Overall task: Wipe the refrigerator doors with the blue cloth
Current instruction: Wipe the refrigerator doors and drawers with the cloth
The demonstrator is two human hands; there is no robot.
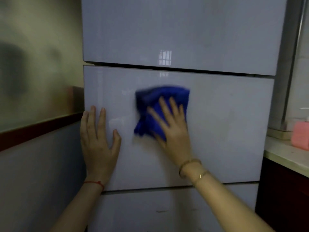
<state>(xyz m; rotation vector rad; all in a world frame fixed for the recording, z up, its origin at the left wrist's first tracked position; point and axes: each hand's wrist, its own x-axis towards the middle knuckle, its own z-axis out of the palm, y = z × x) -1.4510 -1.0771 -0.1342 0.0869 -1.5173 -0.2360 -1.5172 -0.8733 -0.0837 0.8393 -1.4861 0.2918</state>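
Note:
A pale grey glossy refrigerator fills the view, with an upper door (180, 30), a middle door (225, 128) and a lower door (175, 211). The blue cloth (150, 104) is crumpled and blurred against the centre of the middle door. My right hand (172, 129) lies flat on the cloth with fingers spread, pressing it to the door. My left hand (98, 143) rests flat and empty on the same door's left edge, fingers apart and pointing up.
A wall with a dark red band (40, 126) runs along the left of the refrigerator. To the right is a light countertop (284, 156) over a dark cabinet, with a pink object (300, 137) on it.

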